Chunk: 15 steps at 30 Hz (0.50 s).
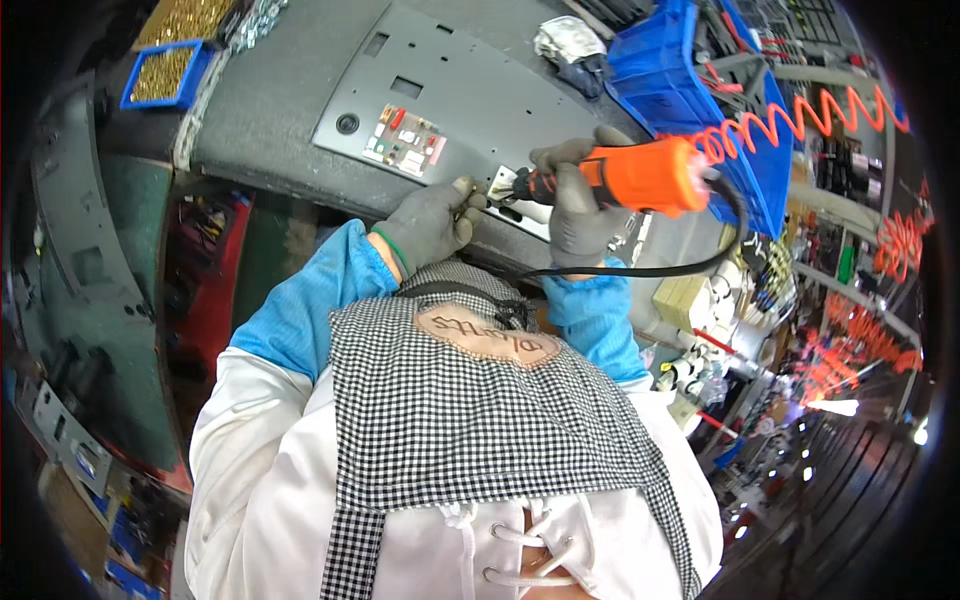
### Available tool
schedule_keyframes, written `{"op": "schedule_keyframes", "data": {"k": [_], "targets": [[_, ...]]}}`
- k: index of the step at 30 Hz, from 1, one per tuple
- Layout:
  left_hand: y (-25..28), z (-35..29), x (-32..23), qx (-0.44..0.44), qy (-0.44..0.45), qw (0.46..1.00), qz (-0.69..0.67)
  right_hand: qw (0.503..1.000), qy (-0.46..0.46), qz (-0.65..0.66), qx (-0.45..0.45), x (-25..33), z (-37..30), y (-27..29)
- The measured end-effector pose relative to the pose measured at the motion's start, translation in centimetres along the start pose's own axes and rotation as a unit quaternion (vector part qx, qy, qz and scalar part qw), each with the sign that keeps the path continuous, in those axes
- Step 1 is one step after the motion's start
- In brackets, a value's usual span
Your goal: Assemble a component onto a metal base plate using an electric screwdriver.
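Observation:
My right hand (pixel 578 210), in a grey work glove, is wrapped round an orange and black electric screwdriver (pixel 648 177). Its black nose points left, at a small pale metal bracket (pixel 502 182) by the near edge of a grey metal panel (pixel 470 95). My left hand (pixel 430 222), gloved too, has its fingertips pinched together just left of that bracket; whatever they hold is too small to make out. Left of the bracket, a circuit board (pixel 405 140) with red and white parts lies on the panel. The tool's tip is partly hidden at the bracket.
A blue bin of brass-coloured fasteners (pixel 165 78) stands at the far left. Blue crates (pixel 655 60) sit at the far right, with a coiled orange hose (pixel 790 120) before them. A black cable (pixel 650 271) loops past my right wrist. Another grey panel (pixel 85 200) leans at left.

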State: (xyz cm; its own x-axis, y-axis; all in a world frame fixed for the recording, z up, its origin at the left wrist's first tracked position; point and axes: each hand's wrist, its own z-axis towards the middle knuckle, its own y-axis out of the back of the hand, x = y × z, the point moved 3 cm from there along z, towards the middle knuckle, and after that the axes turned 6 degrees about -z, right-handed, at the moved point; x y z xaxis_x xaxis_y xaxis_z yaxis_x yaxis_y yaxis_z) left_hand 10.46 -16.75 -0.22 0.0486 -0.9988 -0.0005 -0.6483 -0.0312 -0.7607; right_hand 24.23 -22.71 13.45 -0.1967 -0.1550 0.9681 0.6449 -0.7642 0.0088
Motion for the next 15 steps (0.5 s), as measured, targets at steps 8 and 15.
{"op": "schedule_keyframes", "data": {"k": [8, 15], "targets": [[0.4, 0.9, -1.8, 0.054, 0.036, 0.994, 0.087, 0.997, 0.018, 0.028, -0.063, -0.1, -1.2, 1.0], [0.9, 0.4, -2.1, 0.019, 0.047, 0.997, 0.052, 0.990, -0.088, -0.109, -0.018, 3.5, -0.1, 0.6]]}}
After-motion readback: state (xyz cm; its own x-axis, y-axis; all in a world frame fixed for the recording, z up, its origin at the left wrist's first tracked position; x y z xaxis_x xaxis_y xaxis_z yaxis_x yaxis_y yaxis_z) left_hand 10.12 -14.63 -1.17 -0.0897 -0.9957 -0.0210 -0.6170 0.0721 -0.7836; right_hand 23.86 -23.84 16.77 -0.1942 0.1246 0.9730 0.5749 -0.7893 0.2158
